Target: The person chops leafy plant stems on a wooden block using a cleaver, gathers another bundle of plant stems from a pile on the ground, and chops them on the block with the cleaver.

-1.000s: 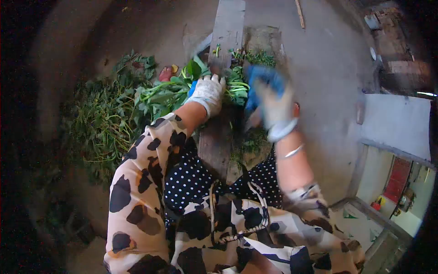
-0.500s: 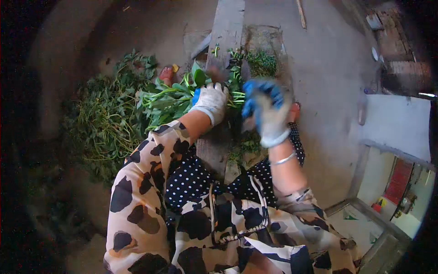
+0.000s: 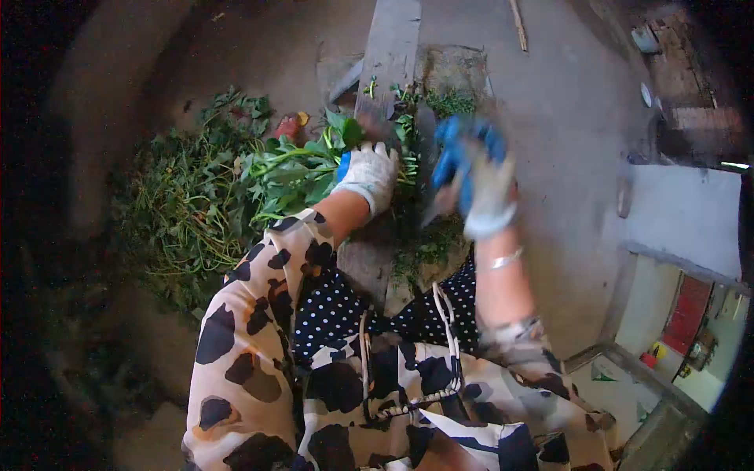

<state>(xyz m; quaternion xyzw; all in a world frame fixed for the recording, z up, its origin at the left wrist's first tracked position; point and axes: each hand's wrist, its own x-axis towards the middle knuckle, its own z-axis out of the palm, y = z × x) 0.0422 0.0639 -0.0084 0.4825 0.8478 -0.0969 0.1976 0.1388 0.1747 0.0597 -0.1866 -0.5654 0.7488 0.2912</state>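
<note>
My left hand [image 3: 369, 177], in a white glove with blue on the palm side, is closed around a bunch of leafy green stems [image 3: 294, 169] and presses it on a wooden board [image 3: 369, 263]. The leaves spread to the left, and cut stem ends show right of the hand. My right hand [image 3: 479, 177], in a blue and white glove, is raised just right of the board, blurred, with its fingers curled. A greyish, blade-like shape shows below its fingers, too smeared to identify.
A large heap of leafy vines [image 3: 184, 204] lies on the floor at left. Chopped greens [image 3: 452, 102] lie beyond and right of the board, with more [image 3: 424, 255] nearer me. A foot [image 3: 289, 127] shows behind the bunch. A stick [image 3: 518, 23] lies at the top.
My right hand has moved slightly right and stays blurred. My left hand has shifted a little to the right and keeps its hold on the stems.
</note>
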